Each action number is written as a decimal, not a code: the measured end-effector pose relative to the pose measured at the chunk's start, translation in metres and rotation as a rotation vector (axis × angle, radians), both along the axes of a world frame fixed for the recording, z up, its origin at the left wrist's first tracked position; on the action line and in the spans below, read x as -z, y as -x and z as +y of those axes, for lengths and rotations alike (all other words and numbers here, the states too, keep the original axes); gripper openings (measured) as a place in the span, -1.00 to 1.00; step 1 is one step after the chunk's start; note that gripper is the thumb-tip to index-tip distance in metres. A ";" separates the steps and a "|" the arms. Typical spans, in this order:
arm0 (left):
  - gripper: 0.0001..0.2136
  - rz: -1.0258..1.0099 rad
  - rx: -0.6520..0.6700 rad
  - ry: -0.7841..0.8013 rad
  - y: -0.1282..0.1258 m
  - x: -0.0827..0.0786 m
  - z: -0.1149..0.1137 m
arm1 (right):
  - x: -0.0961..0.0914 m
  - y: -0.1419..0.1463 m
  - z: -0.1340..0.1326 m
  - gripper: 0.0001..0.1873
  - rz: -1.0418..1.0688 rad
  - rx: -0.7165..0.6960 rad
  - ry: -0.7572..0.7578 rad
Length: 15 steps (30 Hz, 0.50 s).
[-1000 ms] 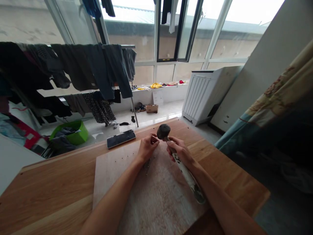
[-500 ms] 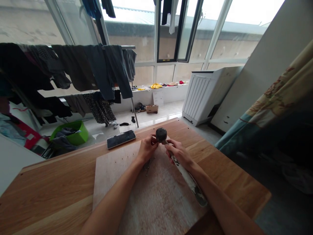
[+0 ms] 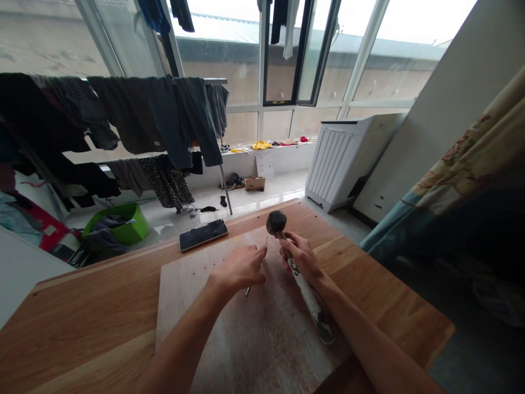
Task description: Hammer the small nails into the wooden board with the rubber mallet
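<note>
My right hand (image 3: 302, 256) is wrapped around the handle of a mallet (image 3: 307, 295), just below its dark, rounded head (image 3: 276, 222). The pale handle is worn and runs back beside my right forearm. A thin nail (image 3: 266, 239) stands upright near the far edge of a whitish wooden board (image 3: 246, 350). Just short of that nail is my left hand (image 3: 243, 267), its fingers bent and apart, with nothing visible in them. From under the left palm pokes the end of another metal nail (image 3: 248, 291); the hand hides whatever else lies there.
A phone (image 3: 203, 235) lies on the wooden table (image 3: 102, 306) beyond the board's left part. A row of small dark dots marks the board's far left. Behind the table are a drying rack with clothes (image 3: 156, 115), a green basket (image 3: 137, 221) and a white ribbed cabinet (image 3: 334, 158).
My left hand has let go of the nail and drawn back toward me, over the loose nails. The mallet head has shifted slightly right, still in my right hand.
</note>
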<state>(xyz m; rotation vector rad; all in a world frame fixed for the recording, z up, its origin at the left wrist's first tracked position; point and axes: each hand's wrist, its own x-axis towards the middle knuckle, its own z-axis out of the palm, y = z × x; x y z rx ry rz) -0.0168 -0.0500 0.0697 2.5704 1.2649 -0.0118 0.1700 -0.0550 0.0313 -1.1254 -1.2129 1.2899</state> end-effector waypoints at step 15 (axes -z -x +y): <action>-0.91 -1.095 -0.391 -0.009 0.007 0.063 0.042 | 0.000 0.001 -0.002 -0.66 0.010 0.025 0.002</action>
